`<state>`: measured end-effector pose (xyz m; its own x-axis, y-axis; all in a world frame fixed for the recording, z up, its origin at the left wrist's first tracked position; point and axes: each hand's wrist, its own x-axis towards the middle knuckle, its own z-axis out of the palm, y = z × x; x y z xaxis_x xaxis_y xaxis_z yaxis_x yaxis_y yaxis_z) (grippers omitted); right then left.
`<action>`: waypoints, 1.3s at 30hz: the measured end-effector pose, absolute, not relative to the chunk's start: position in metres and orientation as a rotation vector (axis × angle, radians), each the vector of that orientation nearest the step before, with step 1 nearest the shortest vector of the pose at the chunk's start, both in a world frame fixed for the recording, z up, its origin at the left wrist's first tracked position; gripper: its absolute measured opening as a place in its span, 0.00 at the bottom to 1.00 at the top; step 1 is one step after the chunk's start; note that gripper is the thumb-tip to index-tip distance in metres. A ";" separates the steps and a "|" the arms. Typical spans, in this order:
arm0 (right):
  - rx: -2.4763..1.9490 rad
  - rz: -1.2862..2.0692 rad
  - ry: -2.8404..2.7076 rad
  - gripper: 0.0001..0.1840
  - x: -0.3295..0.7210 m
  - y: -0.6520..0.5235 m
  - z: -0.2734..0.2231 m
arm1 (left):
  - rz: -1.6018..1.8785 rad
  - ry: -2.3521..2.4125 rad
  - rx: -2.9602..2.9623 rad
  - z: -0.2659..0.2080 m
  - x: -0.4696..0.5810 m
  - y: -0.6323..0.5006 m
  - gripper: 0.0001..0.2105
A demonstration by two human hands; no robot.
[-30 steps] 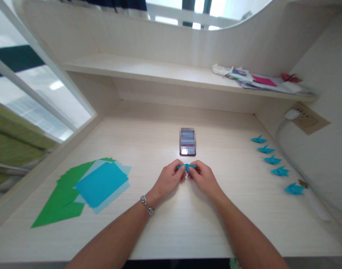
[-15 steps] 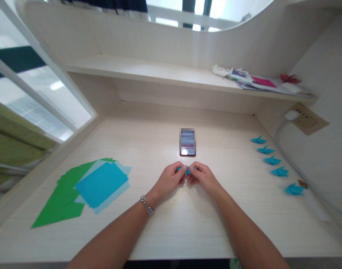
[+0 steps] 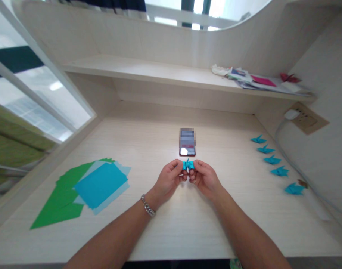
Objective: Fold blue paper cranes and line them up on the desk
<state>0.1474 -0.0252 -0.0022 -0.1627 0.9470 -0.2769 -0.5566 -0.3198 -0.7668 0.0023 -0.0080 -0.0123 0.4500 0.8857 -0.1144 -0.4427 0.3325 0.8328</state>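
Fingers pinching a folded blue paper figure

Both hands are gripping one small teal origami piece (image 3: 188, 164), the left hand (image 3: 169, 180) and right hand (image 3: 204, 179) closing fingertips on its opposite sides above the desk (image 3: 171, 231). It is looking creased, with a point sticking up. A phone (image 3: 187, 142) is lying just beyond.

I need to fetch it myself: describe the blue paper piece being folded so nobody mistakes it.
On the pale desk, just before the phone, both hands meet. Pinched between them is a small blue folded paper, the only one held; the others lie in a row at the right.
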 end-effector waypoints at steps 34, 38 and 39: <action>-0.713 1.832 -0.504 0.11 0.146 -0.026 -0.014 | 0.901 0.516 0.638 -0.017 0.006 -0.011 0.11; -0.712 1.813 -0.478 0.11 0.145 -0.027 -0.015 | 0.909 0.490 0.618 -0.017 0.006 -0.012 0.12; -0.713 1.814 -0.478 0.10 0.145 -0.027 -0.014 | 0.910 0.487 0.616 -0.017 0.006 -0.012 0.12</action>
